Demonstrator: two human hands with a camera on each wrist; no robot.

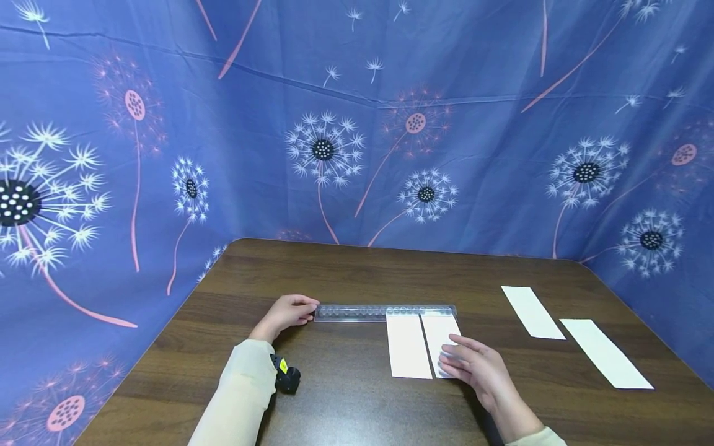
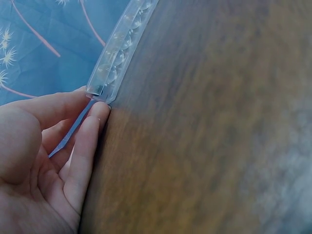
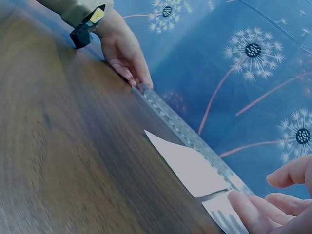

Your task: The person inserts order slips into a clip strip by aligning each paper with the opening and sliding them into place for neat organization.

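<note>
A long clear plastic strip (image 1: 351,313) with a row of round shapes along it lies across the table. My left hand (image 1: 287,317) pinches its left end between thumb and fingers, seen close in the left wrist view. Two white paper rectangles (image 1: 408,347) lie side by side, a narrow gap between them, their upper edges at the strip's right half. Over the outer edge of the right-hand paper (image 1: 435,334) is my right hand (image 1: 476,368), its fingers loosely extended and apart. In the right wrist view its fingertips (image 3: 240,202) are right at that paper.
Two more white paper rectangles, one farther back (image 1: 532,313) and one nearer (image 1: 607,354), lie at the right on the brown wooden table (image 1: 334,402). A blue dandelion-patterned cloth (image 1: 357,124) hangs behind the table and along its sides. A small black camera (image 1: 287,378) is on the left wrist.
</note>
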